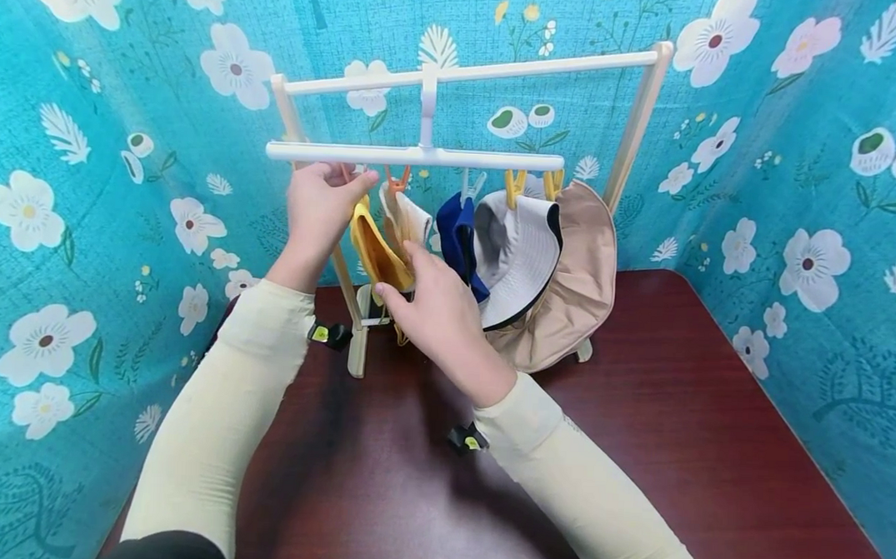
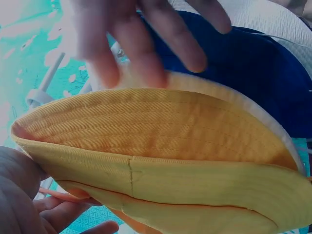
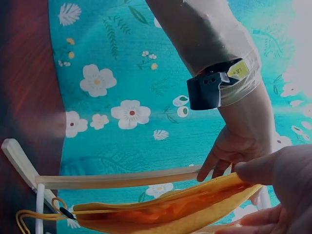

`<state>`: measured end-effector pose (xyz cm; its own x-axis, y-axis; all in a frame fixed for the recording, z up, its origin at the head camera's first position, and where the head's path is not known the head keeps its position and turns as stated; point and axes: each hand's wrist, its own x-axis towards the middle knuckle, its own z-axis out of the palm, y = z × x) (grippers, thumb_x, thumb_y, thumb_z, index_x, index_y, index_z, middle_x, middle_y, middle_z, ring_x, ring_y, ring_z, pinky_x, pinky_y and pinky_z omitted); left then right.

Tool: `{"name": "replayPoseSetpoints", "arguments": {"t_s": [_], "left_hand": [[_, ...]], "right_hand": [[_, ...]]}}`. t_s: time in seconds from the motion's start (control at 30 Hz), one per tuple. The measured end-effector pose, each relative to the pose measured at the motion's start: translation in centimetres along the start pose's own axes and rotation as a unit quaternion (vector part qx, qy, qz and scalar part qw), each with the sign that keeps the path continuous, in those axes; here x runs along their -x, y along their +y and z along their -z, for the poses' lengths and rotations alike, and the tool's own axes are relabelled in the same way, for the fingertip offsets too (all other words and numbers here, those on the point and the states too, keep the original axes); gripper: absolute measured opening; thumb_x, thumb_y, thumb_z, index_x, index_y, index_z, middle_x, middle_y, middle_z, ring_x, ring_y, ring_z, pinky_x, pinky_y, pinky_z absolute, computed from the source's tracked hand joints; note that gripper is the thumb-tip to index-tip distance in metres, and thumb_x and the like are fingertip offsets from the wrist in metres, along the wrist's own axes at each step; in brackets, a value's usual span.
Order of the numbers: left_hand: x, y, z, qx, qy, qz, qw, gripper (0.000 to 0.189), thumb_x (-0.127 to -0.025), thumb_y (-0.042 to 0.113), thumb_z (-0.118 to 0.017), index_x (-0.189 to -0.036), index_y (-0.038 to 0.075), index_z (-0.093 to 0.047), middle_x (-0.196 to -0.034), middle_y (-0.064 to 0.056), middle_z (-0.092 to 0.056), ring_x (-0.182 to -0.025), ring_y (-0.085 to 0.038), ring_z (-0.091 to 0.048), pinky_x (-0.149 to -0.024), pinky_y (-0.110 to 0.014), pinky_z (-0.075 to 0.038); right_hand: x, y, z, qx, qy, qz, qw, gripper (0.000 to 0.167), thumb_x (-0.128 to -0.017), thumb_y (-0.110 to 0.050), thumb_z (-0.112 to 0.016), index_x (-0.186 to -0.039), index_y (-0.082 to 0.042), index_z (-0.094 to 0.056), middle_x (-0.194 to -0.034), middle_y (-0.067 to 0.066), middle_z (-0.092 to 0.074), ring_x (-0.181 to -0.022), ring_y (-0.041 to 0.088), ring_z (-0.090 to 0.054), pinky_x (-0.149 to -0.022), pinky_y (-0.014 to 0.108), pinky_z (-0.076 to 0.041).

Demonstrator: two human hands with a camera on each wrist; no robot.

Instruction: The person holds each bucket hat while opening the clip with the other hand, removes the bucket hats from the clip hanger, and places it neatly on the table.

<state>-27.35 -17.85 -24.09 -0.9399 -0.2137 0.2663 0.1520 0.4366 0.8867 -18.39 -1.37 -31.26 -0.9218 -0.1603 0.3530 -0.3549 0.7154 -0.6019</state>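
Note:
A yellow bucket hat (image 1: 378,247) hangs under the left end of a white clip hanger (image 1: 416,156). My left hand (image 1: 320,199) is up at that end, thumb and fingers pinching a pinkish clip (image 2: 66,196) above the hat. Lower and to the right, my right hand (image 1: 447,309) has its fingers extended and spread at the hat's edge, the thumb (image 3: 256,170) against the yellow fabric. A cream hat (image 1: 413,217) hangs just behind from an orange clip (image 1: 398,181). From the yellow hat a cord (image 3: 34,214) with a dark toggle trails.
Farther right hang a blue hat (image 1: 457,238), a light grey bucket hat (image 1: 512,257) with dark trim and a wide beige hat (image 1: 579,285). The hanger hooks over a wooden rack (image 1: 635,129) on a dark red table (image 1: 635,454). Flowered blue cloth (image 1: 801,270) surrounds it.

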Motion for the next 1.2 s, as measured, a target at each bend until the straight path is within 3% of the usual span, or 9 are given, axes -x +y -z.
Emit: {"name": "replayPoseSetpoints", "arguments": {"t_s": [0.37, 0.73, 1.2], "left_hand": [[0.0, -0.5, -0.6, -0.004, 0.027, -0.033, 0.9991, 0.04, -0.087, 0.047, -0.081, -0.083, 0.011, -0.062, -0.09, -0.003, -0.071, -0.089, -0.017, -0.06, -0.072, -0.03, -0.046], [-0.5, -0.9, -1.0, -0.021, 0.053, -0.057, 0.9967, 0.045, -0.088, 0.048, -0.079, -0.075, 0.011, -0.057, -0.066, 0.001, -0.054, -0.069, -0.018, -0.05, -0.058, -0.031, -0.038], [-0.7, -1.0, -1.1, -0.049, 0.059, -0.073, 0.9944, 0.055, -0.088, 0.059, -0.074, -0.069, 0.011, -0.055, -0.052, 0.006, -0.04, -0.054, -0.018, -0.041, -0.048, -0.031, -0.03]], "right_hand": [[-1.2, 0.6, -1.6, 0.019, -0.04, -0.038, 0.9983, 0.075, -0.094, -0.052, -0.07, -0.155, -0.018, -0.044, -0.144, 0.006, -0.06, -0.127, 0.022, -0.061, -0.104, 0.043, -0.052], [-2.0, 1.7, -3.5, 0.017, -0.013, -0.041, 0.9989, 0.073, -0.092, -0.05, -0.072, -0.153, -0.018, -0.047, -0.138, 0.006, -0.064, -0.118, 0.023, -0.066, -0.093, 0.044, -0.056], [-2.5, 2.3, -5.2, 0.007, 0.015, -0.055, 0.9984, 0.067, -0.089, -0.055, -0.075, -0.141, -0.021, -0.051, -0.118, 0.004, -0.072, -0.098, 0.022, -0.071, -0.076, 0.043, -0.059]]}}
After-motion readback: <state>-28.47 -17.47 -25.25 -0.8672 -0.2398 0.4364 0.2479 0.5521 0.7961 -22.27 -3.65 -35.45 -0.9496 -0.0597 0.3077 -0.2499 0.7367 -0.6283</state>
